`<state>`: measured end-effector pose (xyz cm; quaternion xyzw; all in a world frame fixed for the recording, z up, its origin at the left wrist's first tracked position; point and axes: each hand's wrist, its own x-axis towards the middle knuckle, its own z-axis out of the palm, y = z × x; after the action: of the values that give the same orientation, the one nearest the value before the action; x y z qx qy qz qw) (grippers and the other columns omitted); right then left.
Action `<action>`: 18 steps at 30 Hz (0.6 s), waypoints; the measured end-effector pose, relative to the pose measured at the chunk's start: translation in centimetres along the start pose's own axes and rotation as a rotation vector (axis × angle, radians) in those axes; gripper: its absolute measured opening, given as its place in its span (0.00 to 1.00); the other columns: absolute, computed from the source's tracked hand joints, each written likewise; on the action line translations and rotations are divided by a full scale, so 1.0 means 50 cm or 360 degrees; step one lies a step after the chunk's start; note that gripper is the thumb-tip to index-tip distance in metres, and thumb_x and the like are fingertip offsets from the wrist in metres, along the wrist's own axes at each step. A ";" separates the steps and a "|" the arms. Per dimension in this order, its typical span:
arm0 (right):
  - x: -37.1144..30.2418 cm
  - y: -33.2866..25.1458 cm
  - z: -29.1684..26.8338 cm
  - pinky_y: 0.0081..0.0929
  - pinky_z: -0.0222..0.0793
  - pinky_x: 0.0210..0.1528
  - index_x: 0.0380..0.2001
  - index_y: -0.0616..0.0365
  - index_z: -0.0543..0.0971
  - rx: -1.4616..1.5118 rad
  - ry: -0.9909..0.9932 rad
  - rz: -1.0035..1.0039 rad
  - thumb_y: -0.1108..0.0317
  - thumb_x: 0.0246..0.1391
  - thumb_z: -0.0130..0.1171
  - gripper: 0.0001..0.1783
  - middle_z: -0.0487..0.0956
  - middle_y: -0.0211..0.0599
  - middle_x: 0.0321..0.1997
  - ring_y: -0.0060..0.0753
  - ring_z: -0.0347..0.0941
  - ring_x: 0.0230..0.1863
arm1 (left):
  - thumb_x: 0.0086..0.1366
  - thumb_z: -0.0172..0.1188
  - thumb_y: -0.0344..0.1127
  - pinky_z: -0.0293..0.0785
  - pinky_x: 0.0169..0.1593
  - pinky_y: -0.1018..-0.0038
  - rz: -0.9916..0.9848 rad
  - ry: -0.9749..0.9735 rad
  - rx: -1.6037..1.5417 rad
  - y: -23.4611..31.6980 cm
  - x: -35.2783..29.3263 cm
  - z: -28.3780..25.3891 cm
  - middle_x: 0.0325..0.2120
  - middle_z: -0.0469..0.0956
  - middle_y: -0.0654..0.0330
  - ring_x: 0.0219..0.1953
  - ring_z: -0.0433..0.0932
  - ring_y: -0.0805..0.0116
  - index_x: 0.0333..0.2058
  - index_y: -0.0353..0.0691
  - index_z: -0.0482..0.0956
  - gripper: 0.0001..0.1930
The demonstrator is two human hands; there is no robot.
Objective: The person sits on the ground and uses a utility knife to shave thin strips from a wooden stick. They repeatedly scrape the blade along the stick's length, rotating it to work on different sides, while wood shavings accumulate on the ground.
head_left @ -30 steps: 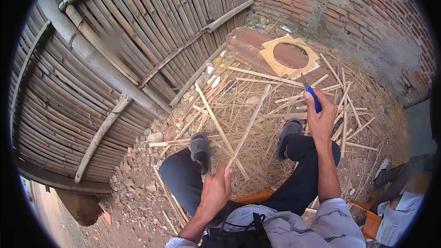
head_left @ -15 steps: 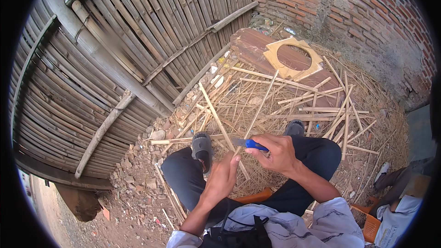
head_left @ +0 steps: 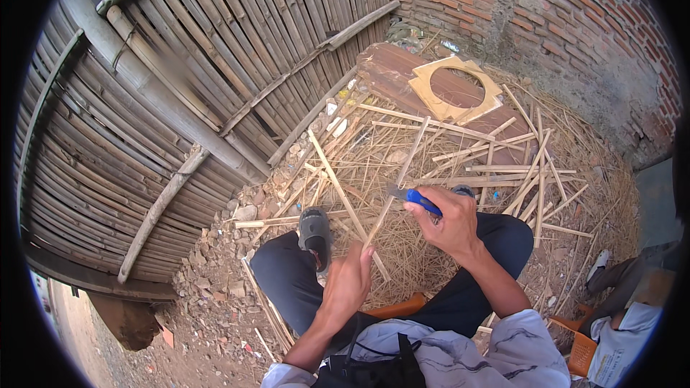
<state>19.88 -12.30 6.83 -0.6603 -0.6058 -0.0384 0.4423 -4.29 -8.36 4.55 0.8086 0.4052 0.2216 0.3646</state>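
Note:
My left hand (head_left: pixel 346 282) is closed around the near end of a thin bamboo strip (head_left: pixel 412 152), which slants up and away to the right. My right hand (head_left: pixel 451 219) grips a blue-handled knife (head_left: pixel 424 201). The knife's grey blade touches or lies right against the strip, partway along it; a small curl of shaving seems to show by the blade. Another pale bamboo strip (head_left: pixel 332 172) lies on the litter beyond my left hand, crossing behind the held one.
Bamboo strips (head_left: pixel 521 169) and shavings (head_left: pixel 410 262) cover the ground between my feet. A brown board (head_left: pixel 392 72) carries a cut-out cardboard piece (head_left: pixel 424 93). A bamboo wall (head_left: pixel 237 36) and brick wall (head_left: pixel 575 36) bound the corner. Another person's leg (head_left: pixel 618 284) and orange chair (head_left: pixel 583 356) are at right.
My right hand has moved the knife up along the strip, away from my left hand, and slightly right. My left hand keeps its grip on the near end.

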 end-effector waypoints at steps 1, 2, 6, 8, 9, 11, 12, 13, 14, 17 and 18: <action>0.008 0.005 -0.009 0.37 0.80 0.30 0.43 0.58 0.89 -0.0002 0.0010 0.0035 0.56 0.62 0.75 0.16 0.89 0.43 0.34 0.46 0.87 0.28 | 0.84 0.53 0.37 0.69 0.30 0.41 -0.0003 -0.0016 -0.0002 -0.002 -0.005 -0.001 0.21 0.76 0.33 0.28 0.78 0.25 0.44 0.31 0.74 0.12; 0.016 0.009 -0.017 0.37 0.80 0.30 0.43 0.58 0.89 -0.0004 0.0021 0.0070 0.56 0.62 0.74 0.17 0.89 0.44 0.34 0.47 0.87 0.29 | 0.84 0.52 0.37 0.69 0.30 0.41 -0.0007 -0.0031 -0.0003 -0.003 -0.010 -0.004 0.21 0.76 0.34 0.28 0.78 0.25 0.44 0.31 0.74 0.12; 0.026 0.024 -0.029 0.36 0.79 0.33 0.41 0.64 0.88 0.0002 0.0110 0.0058 0.60 0.62 0.75 0.16 0.89 0.48 0.34 0.47 0.87 0.30 | 0.84 0.52 0.37 0.69 0.30 0.42 -0.0028 -0.0129 -0.0060 0.002 -0.022 -0.023 0.21 0.76 0.34 0.28 0.77 0.25 0.44 0.31 0.74 0.12; 0.033 0.034 -0.038 0.36 0.78 0.34 0.42 0.65 0.88 -0.0010 0.0166 0.0087 0.62 0.62 0.75 0.15 0.88 0.50 0.34 0.46 0.87 0.31 | 0.84 0.51 0.37 0.70 0.30 0.44 0.0011 -0.0164 -0.0061 -0.006 -0.028 -0.031 0.20 0.76 0.35 0.27 0.78 0.27 0.44 0.32 0.74 0.13; 0.042 0.042 -0.050 0.35 0.78 0.35 0.42 0.66 0.88 -0.0033 0.0205 0.0129 0.62 0.62 0.75 0.15 0.89 0.50 0.34 0.46 0.87 0.31 | 0.84 0.51 0.37 0.71 0.30 0.45 0.0031 -0.0184 -0.0065 -0.011 -0.030 -0.035 0.19 0.76 0.36 0.27 0.78 0.28 0.44 0.32 0.74 0.13; 0.047 0.044 -0.064 0.35 0.79 0.36 0.42 0.66 0.88 -0.0063 0.0213 0.0203 0.63 0.62 0.75 0.15 0.89 0.50 0.34 0.45 0.88 0.32 | 0.85 0.50 0.37 0.69 0.31 0.48 -0.0073 -0.0271 -0.0160 -0.009 -0.038 -0.053 0.20 0.72 0.36 0.28 0.76 0.27 0.46 0.32 0.76 0.13; 0.047 0.040 -0.069 0.34 0.80 0.37 0.42 0.66 0.88 -0.0068 0.0182 0.0234 0.63 0.62 0.75 0.15 0.89 0.50 0.35 0.44 0.88 0.33 | 0.85 0.50 0.38 0.68 0.32 0.49 -0.0125 -0.0312 -0.0207 -0.006 -0.042 -0.060 0.21 0.70 0.36 0.29 0.75 0.26 0.46 0.32 0.76 0.13; 0.047 0.038 -0.071 0.34 0.80 0.38 0.42 0.67 0.88 -0.0072 0.0151 0.0265 0.63 0.62 0.75 0.15 0.89 0.50 0.35 0.44 0.89 0.33 | 0.85 0.49 0.38 0.68 0.32 0.49 -0.0128 -0.0319 -0.0219 -0.003 -0.042 -0.064 0.20 0.70 0.36 0.29 0.76 0.27 0.47 0.32 0.76 0.13; 0.047 0.039 -0.069 0.34 0.78 0.35 0.42 0.65 0.88 -0.0071 0.0199 0.0229 0.62 0.63 0.75 0.15 0.89 0.48 0.34 0.44 0.87 0.31 | 0.85 0.49 0.38 0.69 0.32 0.49 -0.0131 -0.0325 -0.0230 0.000 -0.040 -0.068 0.20 0.70 0.36 0.29 0.76 0.27 0.47 0.32 0.77 0.13; 0.048 0.048 -0.061 0.35 0.73 0.28 0.42 0.63 0.89 -0.0077 0.0341 0.0092 0.59 0.64 0.74 0.16 0.88 0.44 0.30 0.41 0.81 0.23 | 0.85 0.49 0.38 0.69 0.32 0.49 -0.0121 -0.0323 -0.0210 0.000 -0.040 -0.069 0.21 0.71 0.37 0.29 0.76 0.27 0.47 0.32 0.76 0.14; 0.049 0.060 -0.056 0.34 0.72 0.28 0.42 0.63 0.89 -0.0082 0.0386 0.0027 0.59 0.65 0.73 0.16 0.87 0.43 0.28 0.38 0.79 0.22 | 0.85 0.49 0.38 0.69 0.32 0.49 -0.0116 -0.0320 -0.0195 -0.002 -0.041 -0.067 0.21 0.71 0.37 0.29 0.76 0.27 0.46 0.32 0.76 0.14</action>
<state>24.38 -11.84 8.35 -0.6671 -0.5409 -0.1297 0.4956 -7.72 -8.64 6.50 0.7877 0.3813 0.1505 0.4599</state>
